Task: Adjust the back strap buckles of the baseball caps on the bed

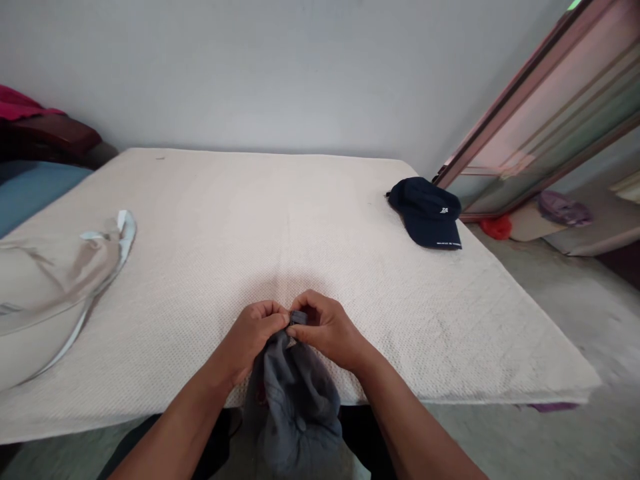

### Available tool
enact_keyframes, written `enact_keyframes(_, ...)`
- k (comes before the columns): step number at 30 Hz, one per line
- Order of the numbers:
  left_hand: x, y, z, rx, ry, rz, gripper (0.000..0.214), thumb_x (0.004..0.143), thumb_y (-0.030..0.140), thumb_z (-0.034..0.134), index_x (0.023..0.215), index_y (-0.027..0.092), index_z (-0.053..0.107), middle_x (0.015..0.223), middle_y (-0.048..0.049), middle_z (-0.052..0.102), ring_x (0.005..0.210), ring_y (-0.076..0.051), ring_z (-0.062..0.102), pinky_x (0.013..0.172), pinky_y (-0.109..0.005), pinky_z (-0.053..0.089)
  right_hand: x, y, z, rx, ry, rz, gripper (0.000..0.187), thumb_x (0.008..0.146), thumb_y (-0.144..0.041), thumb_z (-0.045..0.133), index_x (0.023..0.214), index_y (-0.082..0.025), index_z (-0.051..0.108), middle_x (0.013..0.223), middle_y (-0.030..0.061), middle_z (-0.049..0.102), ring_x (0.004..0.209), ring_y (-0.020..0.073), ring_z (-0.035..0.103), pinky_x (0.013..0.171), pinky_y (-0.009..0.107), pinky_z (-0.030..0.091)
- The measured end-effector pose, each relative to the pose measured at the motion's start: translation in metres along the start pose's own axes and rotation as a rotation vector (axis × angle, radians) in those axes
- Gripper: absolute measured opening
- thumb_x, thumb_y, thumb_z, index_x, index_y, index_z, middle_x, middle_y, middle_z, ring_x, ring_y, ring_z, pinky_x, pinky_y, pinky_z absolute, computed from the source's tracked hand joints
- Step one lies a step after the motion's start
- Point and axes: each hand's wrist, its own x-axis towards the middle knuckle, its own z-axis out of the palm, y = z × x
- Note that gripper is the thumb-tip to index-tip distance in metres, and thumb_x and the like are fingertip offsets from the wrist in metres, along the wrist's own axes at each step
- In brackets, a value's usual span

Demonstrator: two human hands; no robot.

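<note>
A grey cap (300,407) hangs from my two hands over the front edge of the table, its crown button facing me. My left hand (257,330) pinches the cap at its strap end, thumb against the bent fingers. Close beside it, my right hand (325,327) grips the short grey strap (299,317) between thumb and forefinger. The fingertips of both hands nearly meet there. A small buckle seems to sit at the strap, but the fingers partly cover it. Most of the cap's brim is hidden from view.
A navy cap (425,212) with white lettering lies at the right on the cream-covered table (240,220). At the left is a beige cap-like item (45,300) with a pale edge. A grey wall (250,73) stands behind, and a glass sliding door (545,113) at the right.
</note>
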Motion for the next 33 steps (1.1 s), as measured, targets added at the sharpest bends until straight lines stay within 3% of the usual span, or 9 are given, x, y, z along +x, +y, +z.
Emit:
enact_keyframes(10, -0.0003, -0.0004, 0.0011, -0.054, -0.009, -0.021, 0.011, 0.064, 0.019, 0.065, 0.064, 0.015, 0.055, 0.054, 0.0029, 0.054, 0.046, -0.008, 0.048, 0.047, -0.019, 0.035, -0.0002, 0.0015, 0.0011, 0.048, -0.030, 0.015, 0.017, 0.071, -0.012, 0.065, 0.084, -0.020, 0.056, 0.074, -0.0028, 0.053, 0.067, 0.0106, 0.051, 0.058, 0.022, 0.041)
enact_keyframes(22, 0.0000, -0.0036, -0.0001, 0.104, -0.030, 0.036, 0.010, 0.067, 0.019, 0.058, 0.062, 0.016, 0.050, 0.056, 0.0048, 0.044, 0.049, -0.007, 0.038, 0.047, -0.021, 0.028, 0.0013, 0.0018, 0.0003, 0.048, -0.040, 0.022, 0.017, 0.069, -0.012, 0.067, 0.081, -0.019, 0.057, 0.074, -0.0029, 0.054, 0.068, 0.0105, 0.050, 0.059, 0.023, 0.040)
enact_keyframes(33, -0.0013, -0.0043, 0.0023, 0.100, 0.002, 0.054, 0.010, 0.067, 0.020, 0.058, 0.062, 0.016, 0.050, 0.059, 0.0036, 0.047, 0.052, -0.008, 0.041, 0.049, -0.022, 0.031, 0.0012, 0.0065, 0.0009, 0.118, -0.023, 0.012, 0.017, 0.068, -0.012, 0.068, 0.080, -0.019, 0.056, 0.073, -0.0031, 0.055, 0.066, 0.0103, 0.052, 0.059, 0.023, 0.041)
